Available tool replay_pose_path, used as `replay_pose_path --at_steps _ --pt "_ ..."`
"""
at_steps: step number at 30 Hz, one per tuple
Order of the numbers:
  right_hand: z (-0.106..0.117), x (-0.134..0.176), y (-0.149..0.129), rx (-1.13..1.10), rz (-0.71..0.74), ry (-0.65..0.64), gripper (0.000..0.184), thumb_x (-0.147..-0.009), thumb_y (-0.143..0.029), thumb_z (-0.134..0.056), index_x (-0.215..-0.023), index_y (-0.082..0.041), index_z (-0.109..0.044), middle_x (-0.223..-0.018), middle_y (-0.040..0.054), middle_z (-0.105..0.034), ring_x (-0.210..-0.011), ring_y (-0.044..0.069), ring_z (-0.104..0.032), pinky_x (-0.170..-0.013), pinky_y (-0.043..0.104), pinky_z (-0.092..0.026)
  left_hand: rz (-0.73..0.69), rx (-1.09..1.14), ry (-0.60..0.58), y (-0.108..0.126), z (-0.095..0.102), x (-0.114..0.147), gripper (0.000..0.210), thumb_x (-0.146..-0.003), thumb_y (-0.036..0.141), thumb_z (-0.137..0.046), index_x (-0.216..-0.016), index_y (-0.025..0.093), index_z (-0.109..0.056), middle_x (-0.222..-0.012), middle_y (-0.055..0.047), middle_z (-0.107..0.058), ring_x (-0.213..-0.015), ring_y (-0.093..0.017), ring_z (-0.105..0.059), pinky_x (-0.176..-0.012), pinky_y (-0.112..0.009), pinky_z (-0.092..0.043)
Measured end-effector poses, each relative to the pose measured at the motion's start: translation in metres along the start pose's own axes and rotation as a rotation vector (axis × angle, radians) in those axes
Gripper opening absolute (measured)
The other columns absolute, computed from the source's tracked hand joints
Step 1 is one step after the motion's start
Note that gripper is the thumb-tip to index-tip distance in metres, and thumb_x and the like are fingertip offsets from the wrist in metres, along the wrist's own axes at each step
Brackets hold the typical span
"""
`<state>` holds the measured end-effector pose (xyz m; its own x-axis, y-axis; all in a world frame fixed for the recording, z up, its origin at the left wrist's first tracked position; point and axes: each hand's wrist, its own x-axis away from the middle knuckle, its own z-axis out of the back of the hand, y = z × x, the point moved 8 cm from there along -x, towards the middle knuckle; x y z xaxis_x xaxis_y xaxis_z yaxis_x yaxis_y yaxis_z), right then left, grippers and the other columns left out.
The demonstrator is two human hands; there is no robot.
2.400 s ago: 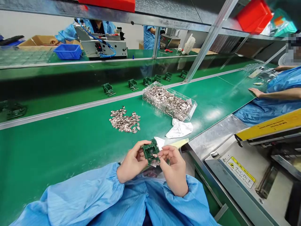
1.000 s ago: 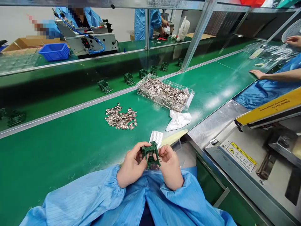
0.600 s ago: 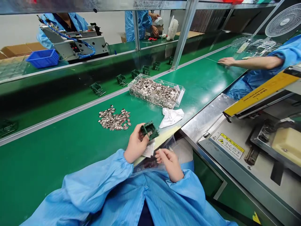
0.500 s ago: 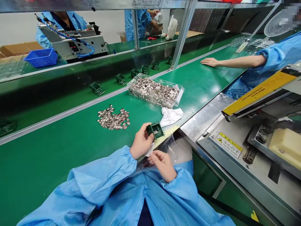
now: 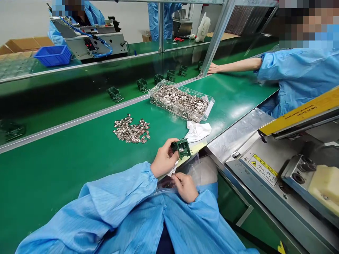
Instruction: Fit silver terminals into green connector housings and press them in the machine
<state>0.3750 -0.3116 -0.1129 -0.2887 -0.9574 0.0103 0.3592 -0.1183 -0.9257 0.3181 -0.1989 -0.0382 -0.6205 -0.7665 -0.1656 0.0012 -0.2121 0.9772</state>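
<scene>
My left hand is closed around a small green circuit-board assembly, held tilted above the table's near edge. A white ribbed strip hangs below the board, against the palm side of that hand. My right hand is lower, near my lap, its thumb and fingers pinched at the strip's lower end; the fingertips are partly hidden. Just beyond the board lie a crumpled white cloth item and a yellow sheet. A loose pile of small silver metal parts lies to the left.
A clear plastic tray heaped with silver parts stands on the green table. Several green board assemblies line the back ledge. At right is a machine with a warning label. A co-worker's arm reaches across the table.
The view has shifted slightly. The board in my left hand has turned to show more of its face. The co-worker's hand has moved left to the metal post.
</scene>
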Motion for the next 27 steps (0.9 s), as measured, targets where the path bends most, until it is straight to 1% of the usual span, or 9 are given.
replay_pose_path --at_steps 3,6,9,11,14,17,20,23,27 --pt "0.015 0.003 0.004 0.080 -0.073 0.010 0.037 -0.082 -0.045 -0.061 -0.053 -0.021 -0.062 -0.049 0.0011 -0.060 -0.046 0.016 -0.053 -0.047 0.027 -0.037 -0.014 0.083 0.019 -0.002 0.002 0.001 0.035 -0.085 0.026 -0.060 -0.118 0.018 -0.051 -0.096 -0.005 -0.062 -0.083 -0.014 -0.060 -0.075 -0.024 -0.051" --pt "0.041 0.005 -0.012 0.103 -0.107 0.081 0.029 -0.083 -0.043 -0.064 -0.065 -0.020 -0.068 -0.053 0.0004 -0.064 -0.048 0.016 -0.056 -0.048 0.026 -0.041 -0.004 0.134 0.044 -0.005 0.006 0.004 0.037 -0.086 0.031 -0.061 -0.119 0.019 -0.051 -0.097 -0.005 -0.062 -0.081 -0.015 -0.060 -0.071 -0.024 -0.052" --pt "0.068 0.003 -0.043 0.026 -0.041 0.200 0.020 -0.087 -0.038 -0.062 -0.083 -0.020 -0.072 -0.070 0.0016 -0.069 -0.059 0.016 -0.062 -0.057 0.027 -0.049 0.005 0.121 0.050 -0.005 0.007 0.008 0.040 -0.086 0.034 -0.061 -0.121 0.020 -0.051 -0.092 -0.004 -0.062 -0.075 -0.014 -0.058 -0.065 -0.024 -0.051" --pt "0.079 -0.002 -0.064 -0.035 0.046 0.270 0.016 -0.089 -0.033 -0.061 -0.092 -0.021 -0.071 -0.079 0.0025 -0.070 -0.064 0.016 -0.064 -0.062 0.027 -0.051 0.008 0.110 0.033 -0.003 0.007 0.011 0.040 -0.086 0.034 -0.061 -0.122 0.020 -0.051 -0.087 -0.003 -0.061 -0.072 -0.014 -0.057 -0.064 -0.024 -0.051" --pt "0.082 -0.012 -0.090 -0.016 0.195 0.346 0.012 -0.090 -0.026 -0.058 -0.092 -0.022 -0.070 -0.084 0.0039 -0.067 -0.074 0.018 -0.063 -0.067 0.030 -0.051 0.018 0.100 -0.005 0.003 0.006 0.013 0.039 -0.087 0.034 -0.058 -0.123 0.020 -0.051 -0.083 -0.002 -0.061 -0.069 -0.014 -0.057 -0.064 -0.024 -0.050" --pt "0.079 -0.019 -0.105 0.073 0.284 0.439 0.011 -0.088 -0.025 -0.059 -0.085 -0.023 -0.069 -0.081 0.0043 -0.061 -0.076 0.020 -0.058 -0.064 0.031 -0.048 0.003 0.067 -0.026 0.010 0.006 0.015 0.038 -0.087 0.031 -0.057 -0.124 0.021 -0.051 -0.082 -0.002 -0.061 -0.068 -0.014 -0.057 -0.064 -0.025 -0.049" --pt "0.075 -0.021 -0.109 0.158 0.274 0.498 0.011 -0.087 -0.027 -0.060 -0.080 -0.023 -0.068 -0.078 0.0040 -0.057 -0.077 0.021 -0.055 -0.066 0.034 -0.046 -0.027 0.028 -0.049 0.016 0.005 0.018 0.037 -0.087 0.028 -0.056 -0.123 0.021 -0.051 -0.083 -0.002 -0.062 -0.066 -0.014 -0.056 -0.062 -0.024 -0.047" --pt "0.072 -0.021 -0.107 0.199 0.245 0.492 0.014 -0.088 -0.029 -0.060 -0.077 -0.023 -0.066 -0.077 0.0040 -0.057 -0.079 0.022 -0.053 -0.070 0.035 -0.044 -0.045 -0.025 -0.074 0.020 0.002 0.020 0.035 -0.089 0.025 -0.053 -0.123 0.021 -0.051 -0.082 -0.002 -0.062 -0.061 -0.012 -0.053 -0.055 -0.022 -0.042" --pt "0.073 -0.022 -0.091 0.068 0.147 0.490 0.019 -0.085 -0.034 -0.063 -0.072 -0.022 -0.058 -0.078 0.0032 -0.054 -0.072 0.019 -0.051 -0.063 0.031 -0.043 -0.096 -0.097 -0.090 0.025 0.000 0.023 0.032 -0.090 0.021 -0.050 -0.122 0.021 -0.050 -0.086 -0.002 -0.063 -0.055 -0.010 -0.047 -0.051 -0.021 -0.038"
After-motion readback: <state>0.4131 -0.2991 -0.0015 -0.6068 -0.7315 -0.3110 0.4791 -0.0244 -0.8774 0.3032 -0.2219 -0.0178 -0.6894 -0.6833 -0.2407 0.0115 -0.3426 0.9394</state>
